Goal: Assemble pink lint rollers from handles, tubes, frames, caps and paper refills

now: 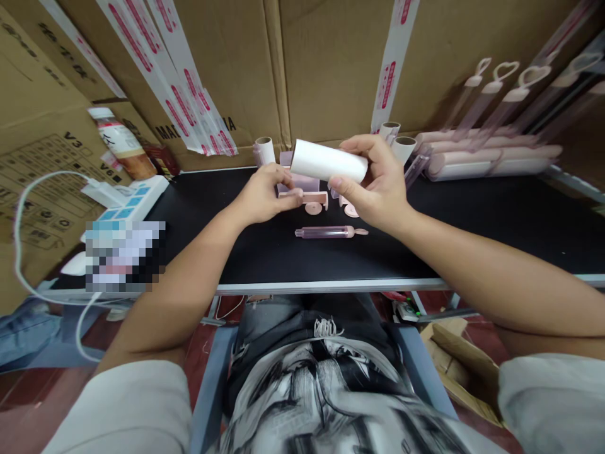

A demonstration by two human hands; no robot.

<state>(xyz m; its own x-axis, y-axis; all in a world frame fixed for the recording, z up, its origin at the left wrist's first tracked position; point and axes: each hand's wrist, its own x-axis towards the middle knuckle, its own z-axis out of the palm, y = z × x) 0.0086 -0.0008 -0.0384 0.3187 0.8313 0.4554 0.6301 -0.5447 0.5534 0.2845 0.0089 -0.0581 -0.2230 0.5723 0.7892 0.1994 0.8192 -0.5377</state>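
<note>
A white paper roll (329, 161) with a hollow core is raised above the table, tilted slightly down to the right. Around its right end, the thumb and fingers of my right hand (378, 183) are closed. My left hand (265, 195) is beside the roll's left end, fingers curved and apart. Its thumb overlaps a pink plastic frame (316, 198); whether it touches the frame I cannot tell. Behind the frame stands a translucent lilac cover (309, 185), partly hidden. Pink discs (312, 209) lie in front. Nearer me is a clear lilac handle (326, 232) with a pink loop end.
More white rolls (403, 150) stand at the back. Pink-and-white rollers with heart-topped handles (503, 82) are stacked at the right. A drink bottle (123, 145), a power strip (130, 205) and a white cable (19, 239) occupy the left. Cardboard boxes (326, 69) wall the back.
</note>
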